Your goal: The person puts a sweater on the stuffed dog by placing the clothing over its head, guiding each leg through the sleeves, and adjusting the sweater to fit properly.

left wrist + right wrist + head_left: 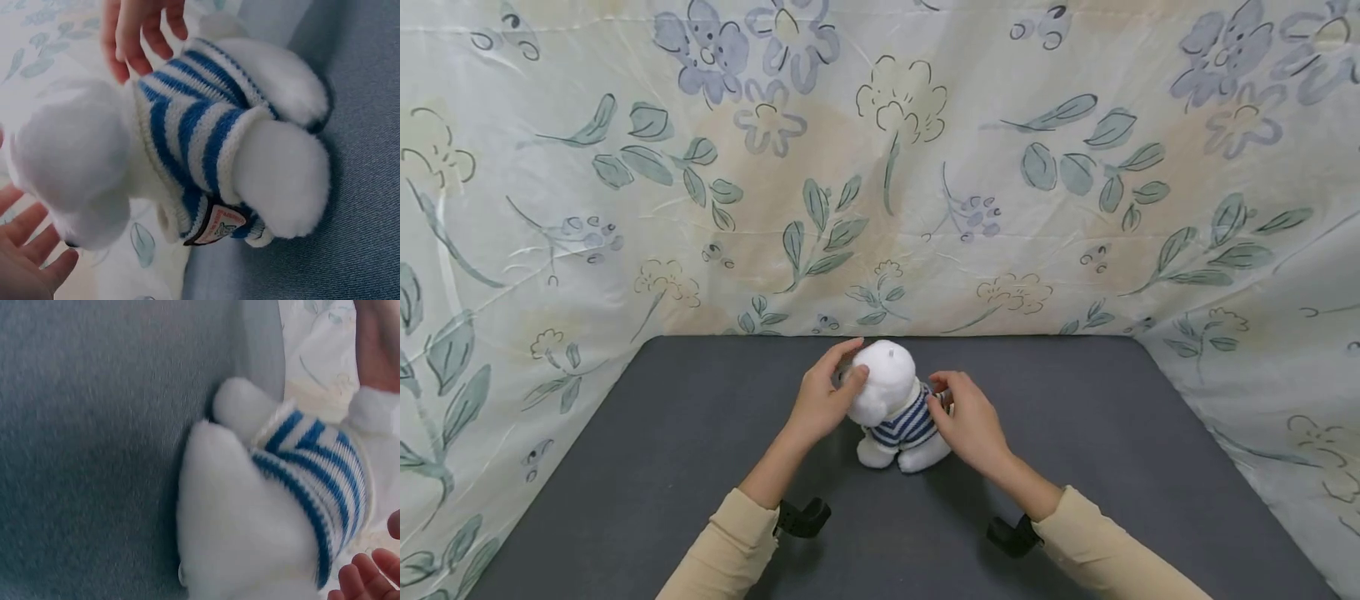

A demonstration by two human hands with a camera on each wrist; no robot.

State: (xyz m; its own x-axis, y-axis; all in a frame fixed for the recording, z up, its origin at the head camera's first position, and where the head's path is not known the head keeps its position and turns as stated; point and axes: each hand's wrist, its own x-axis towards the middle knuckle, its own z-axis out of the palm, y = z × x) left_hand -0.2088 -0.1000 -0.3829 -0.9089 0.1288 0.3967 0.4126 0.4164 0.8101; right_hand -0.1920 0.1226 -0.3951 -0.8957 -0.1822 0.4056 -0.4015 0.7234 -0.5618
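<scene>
Plush bear (895, 406) sits upright between both hands, left hand (823, 400) curled round its head, right hand (970, 421) touching its striped sweater (910, 423), fingers loosely bent.

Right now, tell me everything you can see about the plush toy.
The plush toy is white and fluffy, with a round head, stubby legs and a blue-and-white striped knit sweater bearing a small sewn label. It sits upright on the dark grey table, facing away. The left hand cups its head; the right hand touches its side.
</scene>
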